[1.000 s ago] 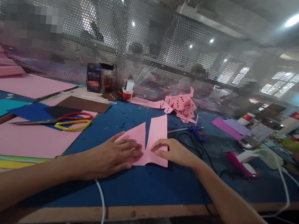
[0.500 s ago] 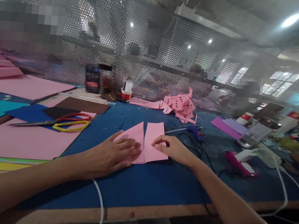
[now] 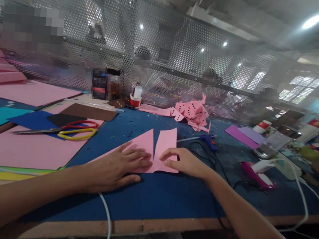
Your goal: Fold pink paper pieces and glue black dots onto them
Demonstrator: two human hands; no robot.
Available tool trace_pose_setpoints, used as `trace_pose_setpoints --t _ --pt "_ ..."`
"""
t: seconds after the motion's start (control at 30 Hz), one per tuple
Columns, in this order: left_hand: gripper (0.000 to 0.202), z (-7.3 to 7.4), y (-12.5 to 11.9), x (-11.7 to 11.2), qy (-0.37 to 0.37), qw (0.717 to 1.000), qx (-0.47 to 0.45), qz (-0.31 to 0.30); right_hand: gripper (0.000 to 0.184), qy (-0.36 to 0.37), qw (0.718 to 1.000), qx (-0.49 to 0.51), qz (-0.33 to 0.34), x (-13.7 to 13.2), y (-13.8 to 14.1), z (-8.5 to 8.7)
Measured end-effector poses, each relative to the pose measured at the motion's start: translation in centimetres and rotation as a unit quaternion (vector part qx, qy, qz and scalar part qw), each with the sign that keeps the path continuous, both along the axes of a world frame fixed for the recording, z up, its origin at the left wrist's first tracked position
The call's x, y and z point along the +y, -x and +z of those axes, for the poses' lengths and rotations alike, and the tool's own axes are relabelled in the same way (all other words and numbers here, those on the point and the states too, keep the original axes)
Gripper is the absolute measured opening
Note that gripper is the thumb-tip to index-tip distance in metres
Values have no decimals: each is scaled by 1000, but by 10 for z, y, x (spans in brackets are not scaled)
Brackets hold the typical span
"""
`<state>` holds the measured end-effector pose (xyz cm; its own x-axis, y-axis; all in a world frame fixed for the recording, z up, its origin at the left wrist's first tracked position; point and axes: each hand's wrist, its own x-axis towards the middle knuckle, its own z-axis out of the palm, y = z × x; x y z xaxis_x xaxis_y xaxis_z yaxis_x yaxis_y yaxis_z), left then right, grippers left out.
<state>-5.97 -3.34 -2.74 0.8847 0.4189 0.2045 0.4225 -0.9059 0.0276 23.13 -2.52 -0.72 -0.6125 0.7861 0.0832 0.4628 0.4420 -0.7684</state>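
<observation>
Pink paper (image 3: 166,142), parted by a narrow gap, is laid on the blue tabletop (image 3: 154,199), apparently steadied under the flat, unclenched left hand (image 3: 119,164); its right part is touched by the right hand (image 3: 187,163), whether pinched cannot be told.

A person's left hand (image 3: 121,164) spreads flat over a slanted, thin pink sheet piece (image 3: 143,142) as the curled right hand (image 3: 186,161) touches a narrower pink panel (image 3: 167,139) beside it on a blue worktop (image 3: 146,201). Red-and-yellow-handled metal scissors (image 3: 58,129) lie at left; black-dotted pink cut-outs (image 3: 192,113) heap before a grey perforated metal screen (image 3: 177,50).
</observation>
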Motion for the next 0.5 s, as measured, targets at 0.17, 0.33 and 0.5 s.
trace_pose_setpoints --t 0.17,0.33,0.5 --pt "52 0 -1 0 8 1000 10 6 23 8 1000 -16 7 -1 0 2" --pt "53 2 0 -1 16 1000 -1 -1 21 6 1000 -11 11 0 -2 1" --pt "48 5 1 -2 24 999 23 -6 19 3 1000 -25 -7 0 -2 -1"
